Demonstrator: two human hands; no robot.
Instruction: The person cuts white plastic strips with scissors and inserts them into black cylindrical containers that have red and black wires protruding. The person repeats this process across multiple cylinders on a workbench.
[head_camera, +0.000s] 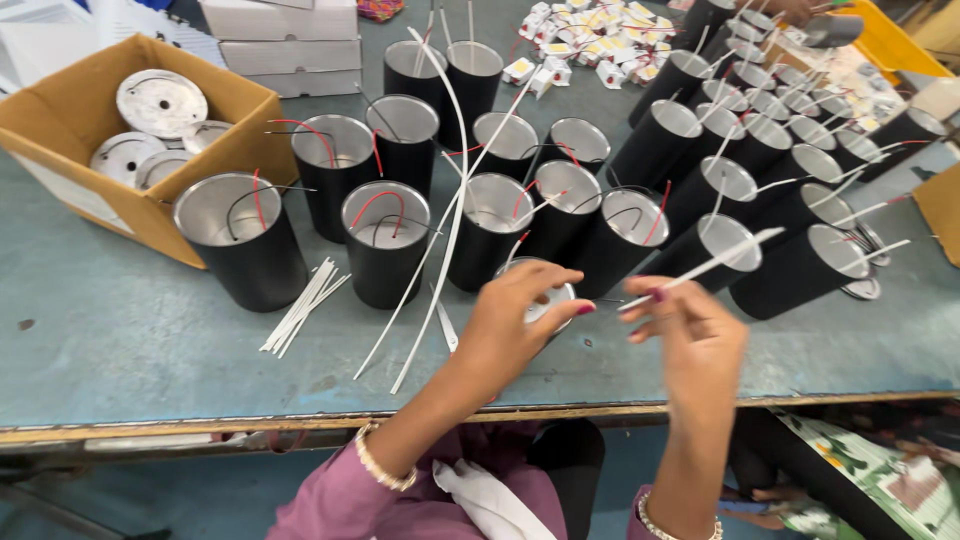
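My grey-green workbench (120, 340) is worn and scuffed, its front edge chipped, and it is crowded. That crowding is my chief worry: a careless elbow or wrist could topple the black cylindrical housings (385, 245) standing near my hands, since they are tall, smooth and stand close together, some touching. Their silvery metal tops are shiny, and thin red and black wires curl out of them; a snag on one wire might drag a housing over. To my left a brown cardboard box (60, 120) holds round, flat metal discs (160, 100).

My left hand (515, 325) is cupped over the top of the housing (548, 300) right in front of me, fingers closed on its rim, so most of it is hidden. My right hand (690, 330) pinches a thin white sleeve tube (715, 262) between fingertips, its free end pointing up and right. It is slender and bendy; I judge it could slip or kink. Loose white tube pieces (305, 305) lie just left.
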